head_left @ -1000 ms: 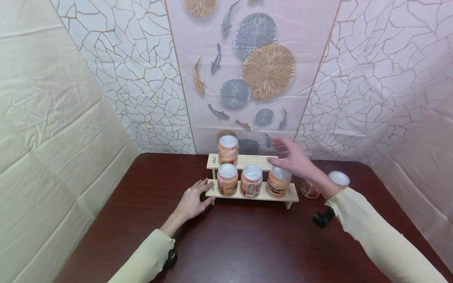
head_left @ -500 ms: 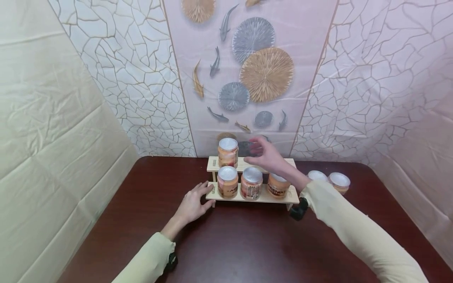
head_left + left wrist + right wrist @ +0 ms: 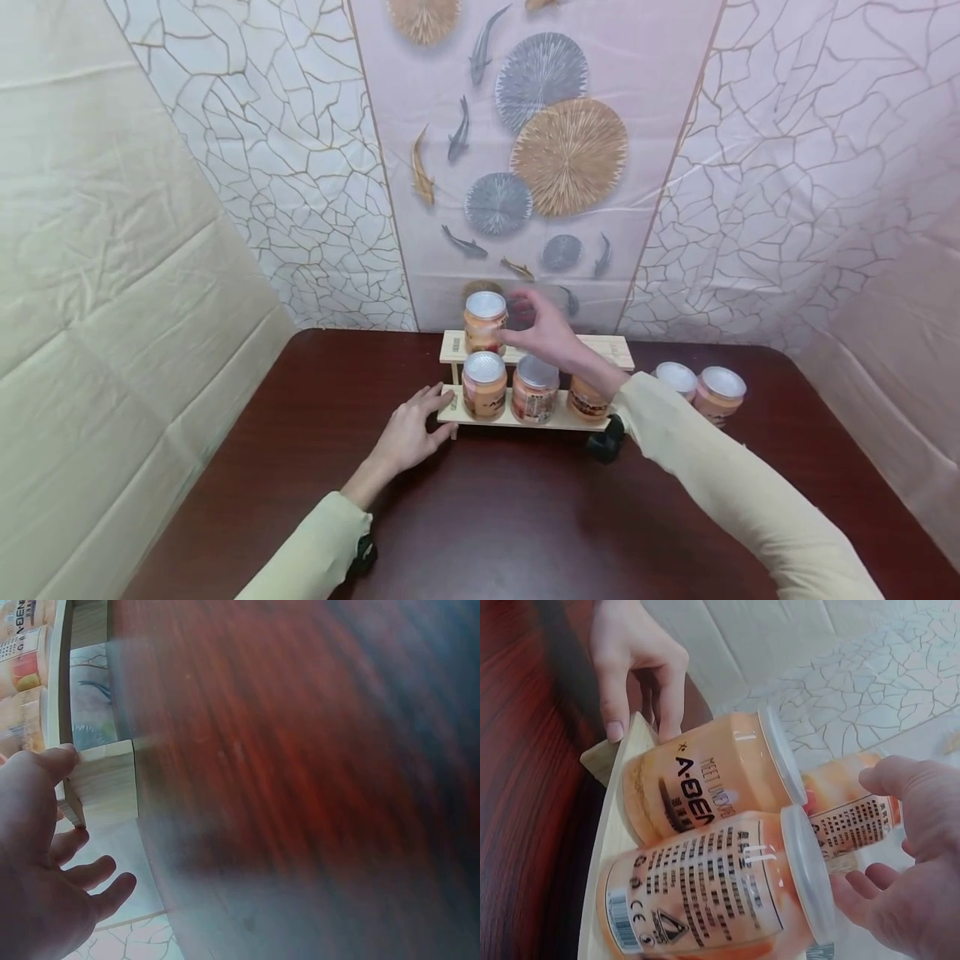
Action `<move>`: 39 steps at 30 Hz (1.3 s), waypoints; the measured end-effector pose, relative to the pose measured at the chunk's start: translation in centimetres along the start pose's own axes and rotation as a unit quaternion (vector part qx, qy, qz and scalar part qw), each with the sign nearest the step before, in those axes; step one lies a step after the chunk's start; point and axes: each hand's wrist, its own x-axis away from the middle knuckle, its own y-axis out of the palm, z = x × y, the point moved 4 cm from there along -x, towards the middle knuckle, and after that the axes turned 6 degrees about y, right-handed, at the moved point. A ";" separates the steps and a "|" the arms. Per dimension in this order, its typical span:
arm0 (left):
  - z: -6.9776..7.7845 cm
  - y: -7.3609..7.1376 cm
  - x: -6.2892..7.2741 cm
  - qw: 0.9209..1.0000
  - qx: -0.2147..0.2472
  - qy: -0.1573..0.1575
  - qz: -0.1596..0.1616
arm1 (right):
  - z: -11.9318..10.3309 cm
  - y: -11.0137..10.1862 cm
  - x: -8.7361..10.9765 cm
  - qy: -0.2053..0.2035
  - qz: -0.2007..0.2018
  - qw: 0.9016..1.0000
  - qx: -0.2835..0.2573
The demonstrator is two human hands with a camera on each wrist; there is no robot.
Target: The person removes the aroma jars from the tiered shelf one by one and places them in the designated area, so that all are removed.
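A two-tier wooden display rack stands toward the table's back. My left hand grips the left end of its lower board, thumb and forefinger pinching the wood in the left wrist view. My right hand reaches over the lower tier, fingers spread and bent around the orange jar on the upper board's left. The thumb is at that jar's side; in the right wrist view the other fingers stand apart from it. Three silver-lidded jars line the lower board: left, middle and right, partly behind my forearm.
Two more silver-lidded jars, one and another, stand on the dark wooden table right of the rack, partly behind my right sleeve. A patterned cloth backdrop hangs behind the table.
My right hand has moved left along the upper board, from above the lower tier's right jar to the upper jar. My left hand has kept its grip on the rack.
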 end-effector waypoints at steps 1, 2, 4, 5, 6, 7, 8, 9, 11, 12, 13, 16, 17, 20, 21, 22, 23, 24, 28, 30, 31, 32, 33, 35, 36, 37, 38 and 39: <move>0.0 -0.1 0.0 1.000 -0.001 -0.002 0.000 | 0.0 0.1 -0.1 0.000 0.001 1.000 -0.002; 0.0 -0.1 0.0 1.000 -0.001 -0.002 0.000 | -0.1 0.2 -0.1 0.003 0.002 1.000 -0.004; 0.1 -0.1 0.0 1.000 -0.001 -0.002 -0.003 | 0.0 0.4 -0.3 0.010 0.006 1.000 -0.008; 0.1 -0.1 0.0 1.000 -0.002 -0.001 -0.003 | 0.1 0.4 -0.4 0.013 0.008 1.000 -0.009; 0.0 0.0 0.0 1.000 -0.002 -0.001 -0.003 | 0.1 0.5 -0.4 0.015 0.011 1.000 -0.010; 0.0 0.1 0.0 1.000 -0.002 0.000 -0.002 | 0.2 0.6 -0.5 0.017 0.013 1.000 -0.010; -0.1 0.1 0.1 1.000 -0.002 -0.001 0.001 | 0.2 0.8 -0.5 0.020 0.013 1.000 -0.010; -0.1 0.1 0.3 1.000 -0.001 -0.003 0.002 | 0.2 1.0 -0.6 0.024 0.011 1.000 -0.010; -0.2 0.2 0.6 1.000 -0.001 -0.005 0.004 | 0.3 1.5 -0.6 0.028 0.005 1.000 -0.008; -0.1 0.2 0.8 1.000 0.000 -0.006 0.005 | 0.3 1.8 -0.6 0.032 0.002 0.999 -0.009; -0.1 0.2 0.9 1.000 0.001 -0.006 0.005 | 0.3 2.0 -0.6 0.038 -0.001 0.999 -0.009; -0.1 0.2 0.9 1.000 0.003 0.000 0.006 | 0.2 2.4 -0.7 0.044 0.003 0.999 -0.010; 0.0 0.2 0.7 1.000 0.005 0.002 0.008 | 0.1 2.4 -0.8 0.045 0.007 0.999 -0.013; -0.1 0.2 0.3 1.000 0.001 0.004 0.010 | 0.0 2.3 -1.1 0.044 0.015 0.999 -0.014; -0.1 0.2 0.2 1.000 0.000 0.004 0.010 | 0.0 2.3 -1.2 0.043 0.016 0.999 -0.016; -0.1 0.2 0.1 1.000 -0.001 0.004 0.010 | 0.0 2.3 -1.3 0.043 0.017 0.999 -0.015; -0.1 0.2 0.1 1.000 -0.002 0.004 0.009 | 0.1 2.2 -1.3 0.042 0.017 0.999 -0.014; -0.1 0.2 0.0 1.000 -0.003 0.004 0.007 | 0.1 2.2 -1.4 0.043 0.017 0.999 -0.013; 0.0 0.1 0.0 1.000 -0.003 0.007 0.009 | 0.4 2.2 -1.5 0.046 0.015 0.999 -0.014; 0.1 0.1 0.0 1.000 -0.002 0.008 0.011 | 0.5 2.2 -1.5 0.048 0.016 0.999 -0.012; 0.1 0.1 0.0 1.000 -0.001 0.009 0.011 | 0.5 2.2 -1.5 0.049 0.016 0.999 -0.011; 0.1 0.1 0.0 1.000 0.001 0.009 0.010 | 0.5 2.2 -1.5 0.048 0.016 0.999 -0.008; 0.1 0.1 0.0 1.000 0.003 0.009 0.010 | 0.5 2.2 -1.5 0.047 0.016 0.999 -0.005; 0.1 0.2 0.0 1.000 0.003 0.009 0.009 | 0.5 2.1 -1.5 0.047 0.016 0.999 0.000; 0.1 0.1 0.0 1.000 0.003 0.008 0.007 | 0.5 2.1 -1.5 0.046 0.015 0.999 0.000; 0.1 0.1 0.0 1.000 0.001 0.007 0.006 | 0.5 2.0 -1.5 0.045 0.014 0.999 0.000; 0.1 0.1 -0.1 1.000 0.000 0.006 0.005 | 0.5 2.0 -1.5 0.043 0.013 0.999 0.001; 0.1 0.1 -0.1 1.000 -0.002 0.006 0.006 | 0.5 2.0 -1.6 0.041 0.013 0.999 0.001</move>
